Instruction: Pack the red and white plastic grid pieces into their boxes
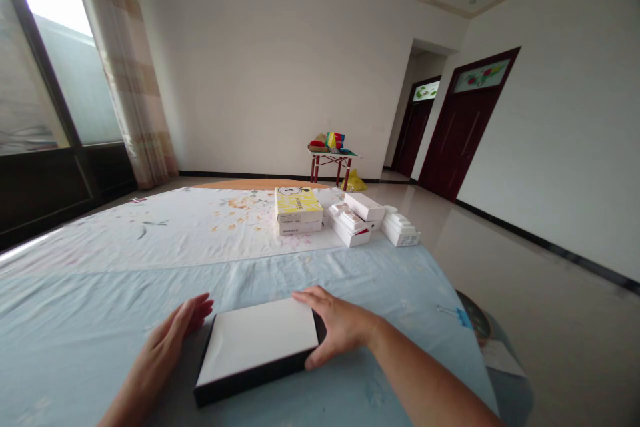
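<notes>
A flat box (257, 337) with a white top and black sides lies at a slant on the light blue cloth in front of me. My right hand (337, 323) grips its right end, thumb on the near side and fingers over the far corner. Just off the box's left end is my left hand (175, 333), its fingers stretched out and nothing in it. A small gap shows between those fingers and the box.
Beyond the box stand a yellow and white carton (299, 212), an opened white box (349, 225) with items in it, and another white box (400, 230). The table's rounded right edge drops to a stool (505, 360). A small side table (333, 155) stands by the wall.
</notes>
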{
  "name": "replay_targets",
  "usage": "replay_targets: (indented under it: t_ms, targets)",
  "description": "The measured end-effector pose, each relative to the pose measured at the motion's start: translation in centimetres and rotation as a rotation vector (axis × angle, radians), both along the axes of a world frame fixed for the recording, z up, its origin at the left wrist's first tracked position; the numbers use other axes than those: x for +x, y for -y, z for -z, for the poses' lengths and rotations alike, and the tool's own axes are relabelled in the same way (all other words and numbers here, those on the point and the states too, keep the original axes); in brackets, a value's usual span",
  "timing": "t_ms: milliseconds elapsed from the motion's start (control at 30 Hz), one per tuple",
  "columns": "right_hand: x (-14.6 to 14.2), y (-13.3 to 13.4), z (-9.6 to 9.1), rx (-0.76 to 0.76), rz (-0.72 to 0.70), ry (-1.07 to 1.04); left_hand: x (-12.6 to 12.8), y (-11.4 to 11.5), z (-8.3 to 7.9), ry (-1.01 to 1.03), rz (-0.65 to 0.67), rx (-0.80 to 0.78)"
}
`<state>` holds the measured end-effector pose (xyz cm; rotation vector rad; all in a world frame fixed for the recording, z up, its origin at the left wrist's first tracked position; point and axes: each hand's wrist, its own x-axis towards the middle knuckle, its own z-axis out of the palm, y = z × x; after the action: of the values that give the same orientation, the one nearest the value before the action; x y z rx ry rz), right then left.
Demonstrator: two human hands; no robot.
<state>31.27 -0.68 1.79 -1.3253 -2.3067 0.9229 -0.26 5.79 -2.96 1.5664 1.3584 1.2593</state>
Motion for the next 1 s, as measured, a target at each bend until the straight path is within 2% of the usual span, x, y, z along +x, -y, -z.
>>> replay_targets:
  t_ms: [100, 200, 433, 600, 800, 1000]
  targets:
    - [0.7, 0.2, -0.2, 0.022, 0.073, -0.065, 0.1, 0.0, 0.3, 0.053, 0.051, -0.104]
    - [2.3, -0.1, -0.4, 0.068, 0.214, -0.088, 0.0, -0.1, 0.7, 0.009, 0.074, -0.084]
    - [7.2, -2.2, 1.0, 0.330, 0.761, 0.004, -0.1, -0.7, 1.7, -0.081, 0.122, -0.065]
    - [7.8, -4.2, 2.5, 0.416, 1.079, 0.050, 0.0, -0.7, 1.9, -0.124, 0.128, -0.066]
    - [6.8, -6.3, 3.8, 0.389, 1.223, 0.061, 0.2, -0.3, 1.4, -0.151, 0.130, -0.039]
    - [6.7, -6.2, 5.3, 0.337, 1.187, 0.128, 0.6, 0.1, 0.7, -0.180, 0.129, -0.010]
